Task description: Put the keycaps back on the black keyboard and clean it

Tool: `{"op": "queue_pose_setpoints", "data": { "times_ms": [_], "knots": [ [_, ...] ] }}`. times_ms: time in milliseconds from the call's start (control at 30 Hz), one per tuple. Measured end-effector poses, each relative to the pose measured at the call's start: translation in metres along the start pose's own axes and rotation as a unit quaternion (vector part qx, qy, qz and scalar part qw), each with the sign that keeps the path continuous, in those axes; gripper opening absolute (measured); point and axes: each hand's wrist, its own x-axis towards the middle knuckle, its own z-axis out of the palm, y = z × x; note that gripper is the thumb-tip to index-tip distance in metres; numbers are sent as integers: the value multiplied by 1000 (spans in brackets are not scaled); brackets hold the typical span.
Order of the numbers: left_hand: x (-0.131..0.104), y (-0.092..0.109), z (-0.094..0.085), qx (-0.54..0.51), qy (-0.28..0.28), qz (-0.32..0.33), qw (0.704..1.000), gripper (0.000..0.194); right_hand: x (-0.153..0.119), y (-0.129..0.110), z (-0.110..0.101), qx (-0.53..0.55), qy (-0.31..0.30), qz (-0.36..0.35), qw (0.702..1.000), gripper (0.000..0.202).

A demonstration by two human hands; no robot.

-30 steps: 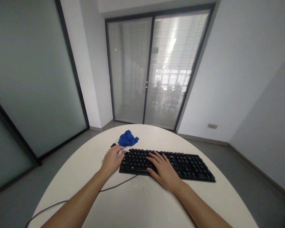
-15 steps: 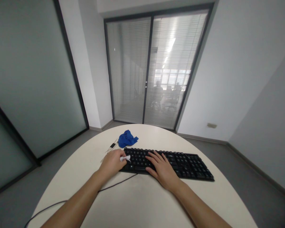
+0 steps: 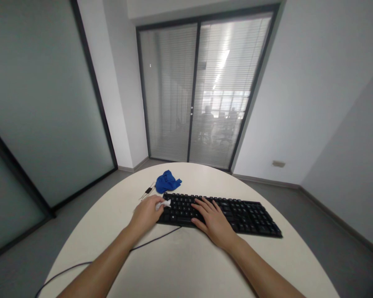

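Note:
A black keyboard [image 3: 248, 215] lies across the round pale table [image 3: 170, 265]. My left hand [image 3: 146, 213] is at the keyboard's left end, its fingers closed on a small white wad [image 3: 163, 204] that looks like tissue or a swab. My right hand [image 3: 213, 221] rests on the middle of the keyboard with its fingers spread over the keys, holding nothing. Behind the keyboard's left end sits a crumpled blue cloth [image 3: 168, 181]. Beside the cloth, to the left, is a small black item [image 3: 148, 190] with thin sticks or wires by it.
A dark cable [image 3: 155, 239] runs from the keyboard's front edge, under my left forearm, to the table's left edge. Beyond the table stand a glass partition with blinds [image 3: 168, 91] and white walls [image 3: 298, 91]. A frosted panel [image 3: 43, 103] is at the left.
The white wad in my left hand has shifted slightly up along the keyboard's left end. My right hand has stayed on the keys. The whole view has moved very slightly.

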Motion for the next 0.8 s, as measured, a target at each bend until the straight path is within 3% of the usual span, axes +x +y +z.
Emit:
{"op": "queue_pose_setpoints", "data": {
  "times_ms": [167,433,567,800],
  "knots": [
    [-9,15,-6,50,-51,27,997,16,0,-1,-1,8,6,2,1000,45],
    [-16,28,-17,83,-65,7,994,7,0,1,0,11,0,1,1000,46],
    [-18,37,-14,104,-19,-5,994,12,0,1,1,13,6,1,1000,47],
    [-30,53,0,154,-68,20,986,17,0,2,2,10,11,-2,1000,45]
  ]
}}
